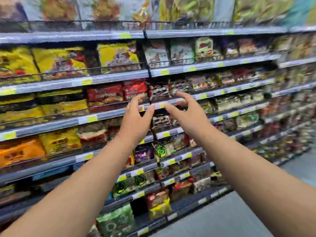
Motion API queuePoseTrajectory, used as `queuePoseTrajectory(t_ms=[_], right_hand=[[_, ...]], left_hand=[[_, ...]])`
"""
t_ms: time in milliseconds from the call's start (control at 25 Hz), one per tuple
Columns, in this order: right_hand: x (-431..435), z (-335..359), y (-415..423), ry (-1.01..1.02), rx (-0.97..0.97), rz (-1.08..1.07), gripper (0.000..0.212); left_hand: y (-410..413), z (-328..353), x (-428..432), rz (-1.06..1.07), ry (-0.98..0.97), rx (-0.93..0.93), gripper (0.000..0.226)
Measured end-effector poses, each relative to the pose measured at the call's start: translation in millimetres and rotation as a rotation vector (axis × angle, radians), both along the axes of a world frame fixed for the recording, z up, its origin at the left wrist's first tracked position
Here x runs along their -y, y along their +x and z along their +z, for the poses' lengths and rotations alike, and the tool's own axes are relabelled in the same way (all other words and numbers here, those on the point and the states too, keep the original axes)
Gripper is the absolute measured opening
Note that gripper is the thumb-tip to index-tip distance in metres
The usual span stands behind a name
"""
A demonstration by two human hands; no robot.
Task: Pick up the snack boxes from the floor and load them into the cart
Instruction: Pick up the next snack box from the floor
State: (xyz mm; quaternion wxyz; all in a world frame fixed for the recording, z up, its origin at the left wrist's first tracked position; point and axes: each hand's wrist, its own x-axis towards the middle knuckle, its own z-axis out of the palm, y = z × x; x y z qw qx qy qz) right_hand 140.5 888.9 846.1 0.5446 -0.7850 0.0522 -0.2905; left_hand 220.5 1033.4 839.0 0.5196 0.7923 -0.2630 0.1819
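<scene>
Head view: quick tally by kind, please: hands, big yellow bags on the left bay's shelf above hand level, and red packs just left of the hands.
Hands: 2, the left hand and the right hand, both empty with fingers spread
Big yellow bags: 3
Red packs: 2
Total: 7

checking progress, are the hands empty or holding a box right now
Empty. The left hand and right hand are raised before the snack shelves, fingers spread and loosely curved, with nothing between or in them.
</scene>
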Motion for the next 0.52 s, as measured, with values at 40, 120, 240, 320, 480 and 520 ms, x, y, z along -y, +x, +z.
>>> queuePoseTrajectory(t_ms=[40,120,240,320,480,520], right_hand=[[34,-4,-8,0.011,0.001,-0.073,0.065],[100,-9,-28,0.018,0.005,-0.218,0.066],[175,-14,-51,0.007,-0.010,-0.393,0.067],[226,-14,-66,0.010,0.025,-0.522,0.066],[314,-19,-86,0.065,0.083,-0.749,0.066],[330,-21,-92,0.063,0.089,-0.801,0.068]], left_hand=[[1,-2,40,-0.080,0.000,-0.003,0.048],[-1,-8,120,-0.223,0.001,-0.017,0.048],[-4,-13,215,-0.390,-0.004,-0.038,0.047],[-6,-17,283,-0.535,0.004,-0.041,0.047],[-15,-17,407,-0.781,0.022,-0.048,0.046],[-18,-19,433,-0.841,0.019,-0.050,0.047]])
